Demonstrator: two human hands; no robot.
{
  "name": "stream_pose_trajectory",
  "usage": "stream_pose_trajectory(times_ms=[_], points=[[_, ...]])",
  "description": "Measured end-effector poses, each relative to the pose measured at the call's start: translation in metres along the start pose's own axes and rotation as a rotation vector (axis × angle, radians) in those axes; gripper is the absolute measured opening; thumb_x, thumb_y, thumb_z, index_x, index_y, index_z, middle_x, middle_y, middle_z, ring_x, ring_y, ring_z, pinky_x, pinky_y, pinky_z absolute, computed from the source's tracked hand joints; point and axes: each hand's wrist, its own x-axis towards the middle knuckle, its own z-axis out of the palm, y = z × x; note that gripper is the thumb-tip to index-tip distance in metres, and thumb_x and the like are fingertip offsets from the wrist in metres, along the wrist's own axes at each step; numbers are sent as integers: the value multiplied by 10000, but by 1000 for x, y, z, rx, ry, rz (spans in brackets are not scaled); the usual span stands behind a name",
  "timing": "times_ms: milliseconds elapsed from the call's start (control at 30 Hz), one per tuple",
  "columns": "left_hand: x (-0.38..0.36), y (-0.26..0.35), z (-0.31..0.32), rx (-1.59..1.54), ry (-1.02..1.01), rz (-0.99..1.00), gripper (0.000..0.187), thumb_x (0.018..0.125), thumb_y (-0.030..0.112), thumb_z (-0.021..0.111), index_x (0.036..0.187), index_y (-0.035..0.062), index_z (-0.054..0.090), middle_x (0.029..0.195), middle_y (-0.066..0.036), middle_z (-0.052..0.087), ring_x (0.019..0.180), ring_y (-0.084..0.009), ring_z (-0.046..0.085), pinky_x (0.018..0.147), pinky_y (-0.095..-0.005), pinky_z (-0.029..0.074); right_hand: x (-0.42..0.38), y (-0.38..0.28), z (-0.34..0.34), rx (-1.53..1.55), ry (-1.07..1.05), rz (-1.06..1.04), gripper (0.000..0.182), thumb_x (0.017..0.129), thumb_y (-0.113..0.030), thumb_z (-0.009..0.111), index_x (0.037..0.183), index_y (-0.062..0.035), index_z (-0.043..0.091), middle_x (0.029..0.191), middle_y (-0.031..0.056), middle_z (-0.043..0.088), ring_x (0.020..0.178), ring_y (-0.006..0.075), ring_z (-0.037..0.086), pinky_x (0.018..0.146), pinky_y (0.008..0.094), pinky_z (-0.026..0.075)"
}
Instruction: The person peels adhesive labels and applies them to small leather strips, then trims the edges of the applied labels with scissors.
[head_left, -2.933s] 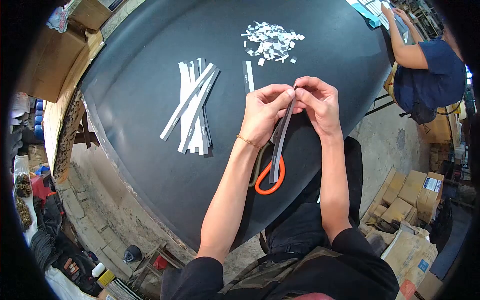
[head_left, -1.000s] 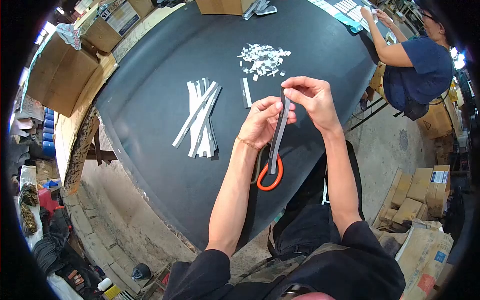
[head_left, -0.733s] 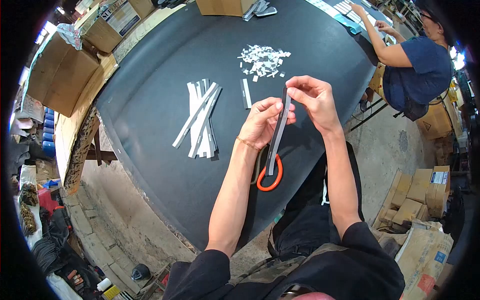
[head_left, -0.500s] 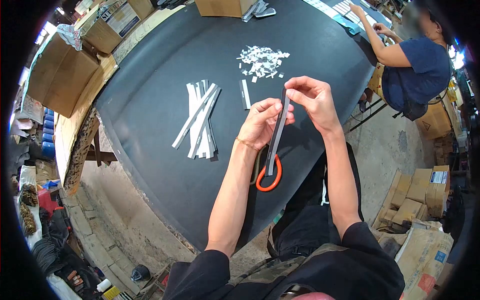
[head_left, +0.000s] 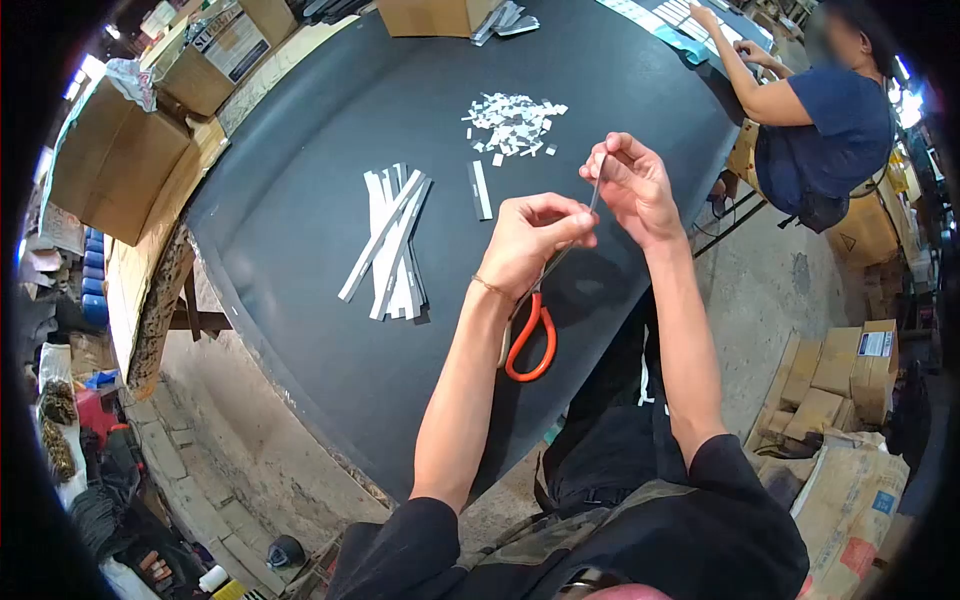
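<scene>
Between my two hands is a thin dark strip [head_left: 598, 186], turned nearly edge-on to me. My left hand [head_left: 543, 238] pinches it lower down, fingers closed. At the strip's upper end, my right hand [head_left: 634, 190] grips it between thumb and fingers. Scissors with orange handles [head_left: 531, 352] lie on the black table under my left wrist, their blades partly hidden. A loose pile of white and grey strips [head_left: 392, 245] rests to the left of my hands. One short strip [head_left: 482, 190] lies alone, near a heap of small white cut pieces [head_left: 513, 124].
The black tabletop [head_left: 300, 130] has a cardboard box [head_left: 435, 16] and some grey pieces [head_left: 508, 22] at its far edge. Larger boxes [head_left: 115, 165] stand on the left. A co-worker [head_left: 820, 130] sits at the far right, handling white strips. Flattened cartons [head_left: 825, 380] are stacked at right.
The strip has turned from showing its flat face to nearly edge-on. My right hand has risen slightly, and my left hand has rolled over with it.
</scene>
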Motion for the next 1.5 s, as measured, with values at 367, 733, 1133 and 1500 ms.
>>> stream_pose_trajectory(times_ms=[367,733,1133,1500], points=[[-15,36,47,550,149,65,139,785,82,707,849,-34,665,727,-69,664,695,-110,640,666,-232,521,-3,-22,8,113,-110,-80,145,859,-26,614,982,-67,549,837,48,555,824,168,561,811,329,467],[-47,63,91,717,74,550,116,710,-52,720,803,-43,651,826,-88,653,775,-140,629,697,-237,501,-13,-71,39,71,-343,-264,262,841,-84,654,1096,-109,599,864,41,604,867,174,550,793,343,451],[-65,72,114,944,126,785,178,636,-33,764,766,14,652,812,-86,648,683,-151,620,602,-241,474,-32,-93,57,-24,-340,-373,211,861,-100,629,1068,-83,591,951,112,611,874,212,581,784,350,482],[-72,72,123,1007,144,936,194,631,-39,763,781,27,660,823,-92,654,678,-157,627,588,-239,478,-64,-114,77,-204,-180,-420,257,897,-219,603,1064,-25,594,1046,215,605,901,234,608,794,355,502]])
